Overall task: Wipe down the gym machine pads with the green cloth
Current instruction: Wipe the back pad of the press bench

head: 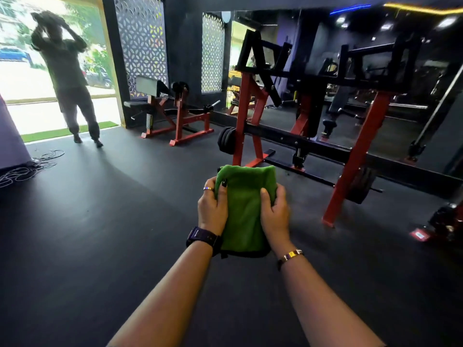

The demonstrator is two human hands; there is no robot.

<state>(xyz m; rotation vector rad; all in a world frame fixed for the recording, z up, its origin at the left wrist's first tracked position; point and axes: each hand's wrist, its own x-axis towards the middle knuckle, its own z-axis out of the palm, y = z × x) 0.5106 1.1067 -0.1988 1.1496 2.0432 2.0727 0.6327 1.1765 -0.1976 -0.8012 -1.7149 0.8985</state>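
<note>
A folded green cloth (244, 209) hangs in the air in front of me, held between both hands above the dark floor. My left hand (213, 206) grips its left edge, fingers curled over the top. My right hand (274, 211) grips its right edge with the thumb on the front. A red-and-black machine (300, 101) stands ahead and to the right, about a step beyond the cloth. A smaller red bench with a grey pad (147, 86) and a black seat pad (136, 104) stands at the back centre-left.
A person (67, 78) stands at the bright doorway on the left, arms raised. Loose cables (27, 169) lie on the floor at the far left. A mirror wall (350, 71) runs behind the machine. Black weight plates (226, 140) hang on its frame. Dark rubber floor (112, 221) spreads around me.
</note>
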